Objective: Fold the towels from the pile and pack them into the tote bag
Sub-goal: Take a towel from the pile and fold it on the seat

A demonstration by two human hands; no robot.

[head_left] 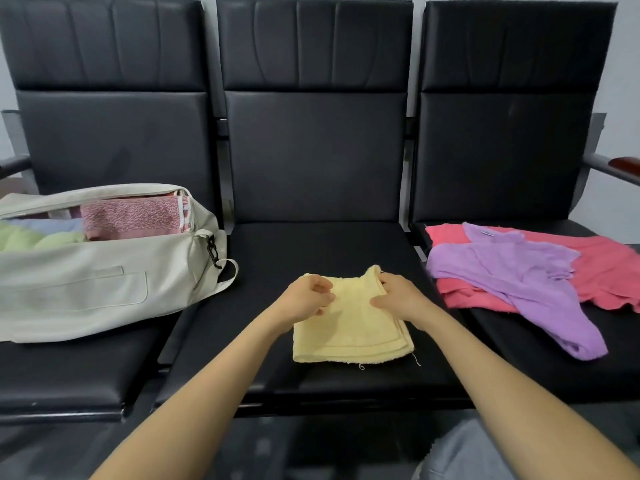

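Folded yellow towel [349,327] held at both far corners on the mid seat [311,247].

Bare black seat was seen on every side of the yellow towel: a wide strip beyond it up to the backrest, narrower strips to its L & R, and a band between its near edge and the seat's front lip. Stacked layers were shown along its R edge, w/ loose threads at the near edge. The tote bag [86,289] was laid well L of the towel, unzipped, w/ pink [131,216] and green [34,237] towels packed inside. The pile, a purple towel [512,278] over a coral one [609,271], was spread well R of it. The left hand [304,299] was curled, far-L corner pinched; the right hand [398,296] was closed on the far-R corner, which was lifted slightly. Both forearms were stretched fwd from the near side.
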